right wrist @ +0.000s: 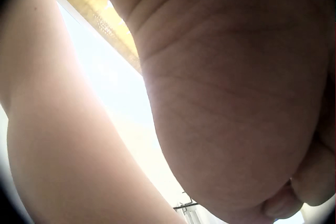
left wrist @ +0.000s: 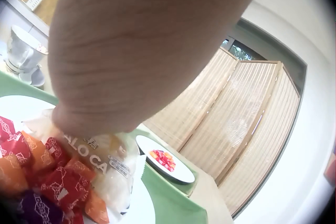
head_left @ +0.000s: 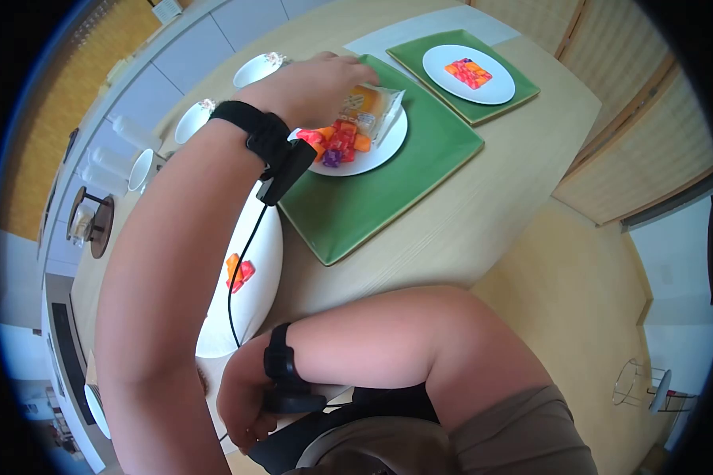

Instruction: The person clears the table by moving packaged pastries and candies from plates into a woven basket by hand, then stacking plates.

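My left hand point(head_left: 317, 85) reaches over a white round plate point(head_left: 388, 141) on a large green square plate point(head_left: 333, 229). It grips the upper edge of a clear-wrapped snack packet point(left wrist: 113, 169), which leans tilted on the white plate; the fingertips are mostly hidden behind the hand. Beside the packet lies a heap of wrapped candies point(head_left: 341, 142) in red, orange and purple. Low by the table's near side, my right hand point(head_left: 242, 396) hangs with loosely curled fingers point(right wrist: 315, 174), and nothing shows in it. Each wrist wears a black strap with a camera.
Another green plate point(head_left: 523, 91) bears a white plate point(head_left: 495, 91) of candies. An elongated white dish point(head_left: 261, 269) holds a few candies under my left forearm. White cups point(head_left: 253, 71), clear tumblers point(head_left: 111, 162) and a small dark stand point(head_left: 101, 226) line the left side. A folding screen point(left wrist: 247, 92) stands beyond.
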{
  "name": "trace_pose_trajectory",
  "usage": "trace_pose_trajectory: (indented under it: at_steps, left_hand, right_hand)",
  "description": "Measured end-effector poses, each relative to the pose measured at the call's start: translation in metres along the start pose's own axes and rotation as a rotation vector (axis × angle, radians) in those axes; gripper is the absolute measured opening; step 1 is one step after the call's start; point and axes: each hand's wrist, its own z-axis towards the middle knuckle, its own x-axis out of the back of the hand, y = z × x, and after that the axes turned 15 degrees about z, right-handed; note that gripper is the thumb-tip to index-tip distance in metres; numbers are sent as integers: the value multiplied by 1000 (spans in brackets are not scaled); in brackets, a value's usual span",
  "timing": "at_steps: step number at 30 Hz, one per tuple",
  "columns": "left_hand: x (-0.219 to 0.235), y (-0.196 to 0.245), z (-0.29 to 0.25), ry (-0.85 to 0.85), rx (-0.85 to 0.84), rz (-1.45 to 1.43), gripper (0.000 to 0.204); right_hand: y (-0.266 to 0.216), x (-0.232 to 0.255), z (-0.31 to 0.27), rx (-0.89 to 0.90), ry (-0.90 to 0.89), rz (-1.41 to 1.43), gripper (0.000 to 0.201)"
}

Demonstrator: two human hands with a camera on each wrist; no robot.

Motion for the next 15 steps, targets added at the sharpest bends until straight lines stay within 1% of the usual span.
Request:
trace_pose_trajectory:
  at_steps: [1,3,6,7,8,9,10,11,12,13,14,15]
  left_hand:
    - [3,4,2,-79,37,-4,74]
    - [-3,5,7,-83,33,-31,75]
    - [-5,0,11,-92,26,-35,74]
    - [-4,0,11,-99,20,-18,73]
    - [-3,0,10,-99,22,-19,73]
    - [-1,1,9,-62,37,-4,73]
    - [2,0,7,-22,53,15,73]
    - [8,-2,4,-19,60,20,73]
    - [13,-6,-3,65,79,45,72]
    - [18,-9,-13,145,99,72,71]
    - [27,-9,-26,137,109,85,71]
    - [36,-9,-45,281,174,33,71]
  right_hand:
    - [0,-2,-3,2,3,4,46]
    - [-2,-7,-7,10,54,-34,43]
    - [-1,-4,-4,9,73,-65,41]
    - [0,0,1,10,72,-65,41]
    - [1,4,7,-4,25,-50,42]
    - [2,8,12,-18,-21,-36,42]
    - [2,7,11,-22,-22,-39,42]
    - [2,6,9,-10,13,-48,42]
    - [2,4,8,4,46,-59,42]
    - [3,2,8,-1,38,-69,42]
    - [3,0,6,13,64,-27,42]
    - [3,-2,5,29,86,8,42]
